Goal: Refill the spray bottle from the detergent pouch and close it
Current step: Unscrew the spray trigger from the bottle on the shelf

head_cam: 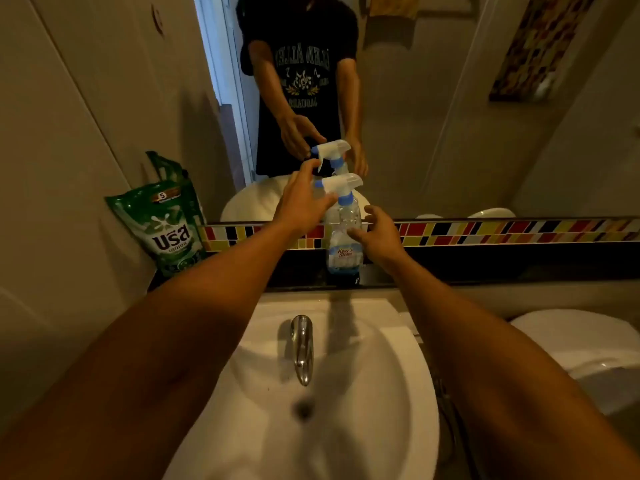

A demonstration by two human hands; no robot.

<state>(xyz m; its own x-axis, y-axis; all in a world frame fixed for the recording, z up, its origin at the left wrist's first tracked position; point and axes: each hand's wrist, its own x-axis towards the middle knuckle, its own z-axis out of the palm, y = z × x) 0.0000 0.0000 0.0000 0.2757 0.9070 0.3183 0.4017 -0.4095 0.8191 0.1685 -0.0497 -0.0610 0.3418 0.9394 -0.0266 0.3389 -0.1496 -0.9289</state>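
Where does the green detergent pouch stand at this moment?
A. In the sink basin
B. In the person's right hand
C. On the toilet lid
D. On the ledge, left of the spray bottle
D: the green detergent pouch stands on the dark ledge, left of the spray bottle, touched by neither hand.

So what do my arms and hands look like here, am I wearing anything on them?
Both forearms are bare from the frame edge to the fingers: no gloves, watch, bracelets or rings visible on the left hand or right hand. The mirror shows short dark T-shirt sleeves.
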